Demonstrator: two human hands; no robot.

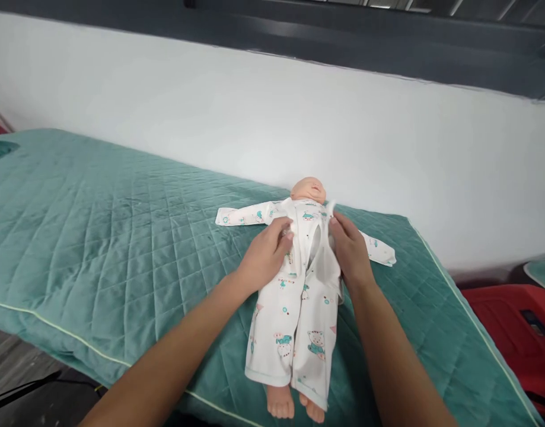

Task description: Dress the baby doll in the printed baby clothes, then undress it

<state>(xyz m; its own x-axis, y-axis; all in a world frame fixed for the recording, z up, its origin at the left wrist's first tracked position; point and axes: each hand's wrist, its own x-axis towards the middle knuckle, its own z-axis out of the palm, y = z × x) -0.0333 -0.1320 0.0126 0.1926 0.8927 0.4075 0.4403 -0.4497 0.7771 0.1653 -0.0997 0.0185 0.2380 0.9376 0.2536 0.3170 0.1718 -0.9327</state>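
A baby doll (308, 190) lies on its back, dressed in white printed pajamas (294, 320) with both sleeves stretched out sideways and its bare feet showing below the trouser legs. Over its chest, a thin white vest-like garment (328, 261) hangs open down the front. My left hand (265, 252) pinches the edge of this garment on the left side of the chest, thumb and fingers closed. On the opposite side, my right hand (350, 246) grips the other edge, its fingertips partly hidden behind the cloth.
A green quilted cover (156, 237) lies under the doll and spreads far to the left. Behind it rises a white wall (210, 107) with a dark ledge (299, 41) on top. At the right stands a red plastic object (512, 332), beyond the cover's piped edge.
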